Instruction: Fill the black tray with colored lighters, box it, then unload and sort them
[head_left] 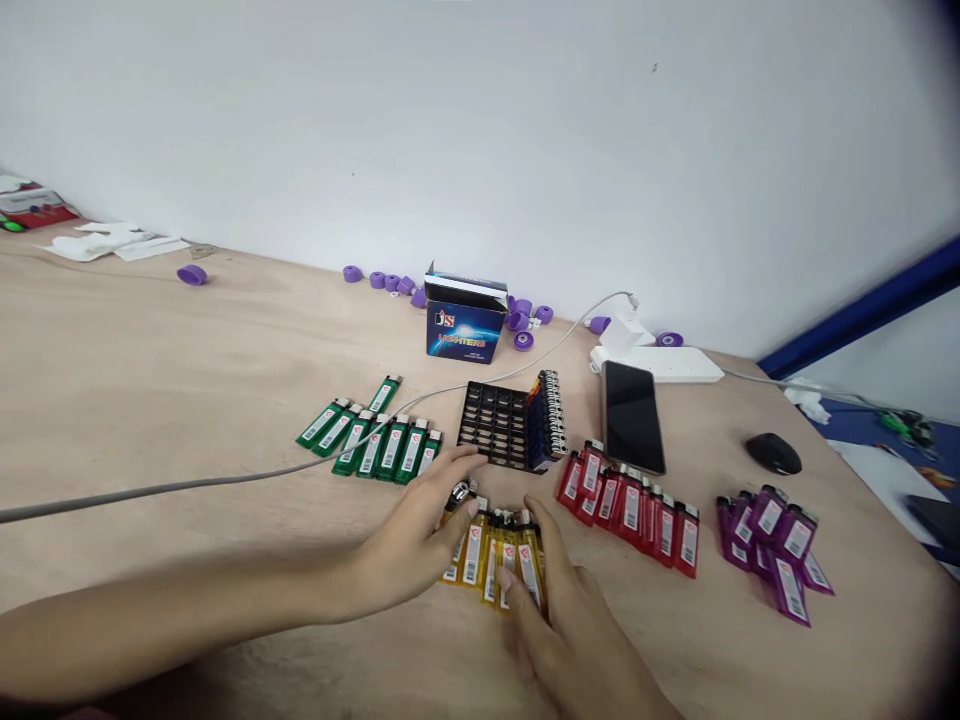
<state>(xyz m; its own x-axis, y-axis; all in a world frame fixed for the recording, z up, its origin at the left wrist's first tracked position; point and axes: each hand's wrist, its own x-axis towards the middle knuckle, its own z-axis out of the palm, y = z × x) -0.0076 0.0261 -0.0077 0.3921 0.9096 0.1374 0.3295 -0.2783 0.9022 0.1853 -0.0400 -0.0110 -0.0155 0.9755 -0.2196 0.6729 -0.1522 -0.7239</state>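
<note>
A bunch of yellow lighters (474, 552) lies on the table between my two hands, their metal tops pointing away from me. My left hand (412, 535) is at their left side, fingers stretched toward the black tray and thumb beside the leftmost lighters. My right hand (574, 610) is at their right side, thumb and index finger spread around the right end of the bunch. Just beyond my left fingertips sits a black slotted tray (495, 420), mostly with bare slots. A row of lighters (551, 415) with metal tops stands along its right edge.
Green lighters (390, 448) lie left of the tray, red lighters (631, 508) and purple lighters (787, 590) to the right. Behind stand an open lighter box (463, 335) and purple caps (352, 273). A grey cable (225, 482) crosses the table. A phone (632, 415) touches a power strip (686, 365); a mouse (774, 452) is nearby.
</note>
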